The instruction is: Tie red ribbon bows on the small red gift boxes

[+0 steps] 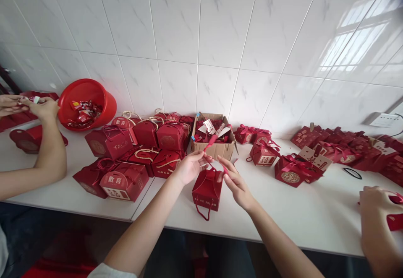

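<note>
A small red gift box stands upright on the white table in front of me, a red cord hanging from its front. My left hand pinches a red ribbon that rises above the box top. My right hand pinches the other end of the ribbon at the box's upper right corner. Both hands are closed on the ribbon, one on each side of the box.
A cardboard box of red ribbons and tags sits behind. Finished red boxes pile at left and at right. A red bowl of sweets leans on the tiled wall. Another person's hands work at far left and far right.
</note>
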`<state>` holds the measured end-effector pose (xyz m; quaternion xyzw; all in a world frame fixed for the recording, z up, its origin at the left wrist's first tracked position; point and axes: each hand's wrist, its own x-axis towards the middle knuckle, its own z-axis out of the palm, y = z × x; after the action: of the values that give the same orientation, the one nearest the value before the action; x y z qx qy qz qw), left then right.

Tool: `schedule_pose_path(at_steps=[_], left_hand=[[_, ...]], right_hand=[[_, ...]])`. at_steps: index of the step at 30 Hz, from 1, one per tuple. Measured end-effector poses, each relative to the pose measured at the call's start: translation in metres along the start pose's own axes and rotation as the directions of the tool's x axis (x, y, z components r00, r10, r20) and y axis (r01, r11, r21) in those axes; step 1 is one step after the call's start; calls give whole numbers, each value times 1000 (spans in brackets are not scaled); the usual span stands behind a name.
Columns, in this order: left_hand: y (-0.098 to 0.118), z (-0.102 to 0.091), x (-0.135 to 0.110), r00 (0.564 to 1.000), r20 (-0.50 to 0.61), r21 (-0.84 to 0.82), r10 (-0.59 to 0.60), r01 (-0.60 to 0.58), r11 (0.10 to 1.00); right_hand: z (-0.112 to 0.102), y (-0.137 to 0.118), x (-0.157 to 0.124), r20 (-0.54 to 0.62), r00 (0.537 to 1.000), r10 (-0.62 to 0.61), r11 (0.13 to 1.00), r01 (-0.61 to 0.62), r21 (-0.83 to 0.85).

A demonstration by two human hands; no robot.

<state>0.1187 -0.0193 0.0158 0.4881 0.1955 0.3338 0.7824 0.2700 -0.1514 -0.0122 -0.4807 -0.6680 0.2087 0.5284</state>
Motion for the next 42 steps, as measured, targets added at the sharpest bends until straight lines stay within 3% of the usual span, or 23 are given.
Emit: schedule_pose_path(at_steps=[2,4,8,11,13,14,15,17,19,20,23,27,29,31,33,35,37,40,42], left_hand=[[-3,-14,-1,999,-47,-19,-7,6,1000],[-10,-30,-4,994,-112,-2,-11,11,1000],[-29,-55,-16,968,-251,114,-21,51,992],[-40,-58,-30,913,-400,251,82,23,968],[-42,-54,-38,870,-454,347,194,-28,938],[-42,-50,-40,865,-423,434,270,-68,898],[-41,-47,-41,869,-349,547,352,-116,829],[-38,-42,-39,892,-108,767,439,-206,608],[-36,-41,-33,939,75,867,336,-228,444],[-36,-42,-30,964,99,876,248,-202,438],[-38,-47,-25,994,87,864,59,-105,492],[-38,-52,-30,998,47,847,-30,-24,531],[-32,-54,-34,995,18,828,-100,42,559],[-25,-57,-39,988,-16,814,-153,102,572],[-16,-59,-43,980,-32,807,-198,143,573],[-8,-61,-47,960,-22,800,-279,184,571],[-3,-60,-49,921,2,787,-389,238,569],[-3,-52,-51,819,133,662,-559,346,665],[-9,-40,-51,798,230,477,-557,406,779]], right_hand=[[4,15,-22,-108,970,219,944,-183,274],[6,30,-43,-167,908,385,851,-278,446],[0,53,-72,-104,750,653,593,-421,686],[-10,57,-80,-134,599,790,514,-526,677],[-16,52,-77,-249,563,788,592,-580,560],[-18,48,-74,-324,587,741,666,-587,460],[-19,43,-69,-386,641,664,748,-571,339],[-16,32,-57,-419,789,450,880,-470,61],[-10,25,-43,-320,898,303,931,-350,-101],[-6,23,-37,-259,923,286,939,-324,-119],[4,24,-26,-141,916,375,921,-386,-59],[4,25,-26,-46,836,547,829,-533,167],[-4,21,-29,17,836,549,815,-540,209],[-15,15,-31,67,875,480,869,-485,100],[-25,9,-33,88,911,402,911,-389,-140],[-31,6,-31,34,932,361,862,-320,-393],[-31,7,-26,-79,942,326,787,-317,-530],[-24,16,-12,-280,935,218,829,-329,-453],[-17,22,-4,-352,916,193,881,-320,-348]])
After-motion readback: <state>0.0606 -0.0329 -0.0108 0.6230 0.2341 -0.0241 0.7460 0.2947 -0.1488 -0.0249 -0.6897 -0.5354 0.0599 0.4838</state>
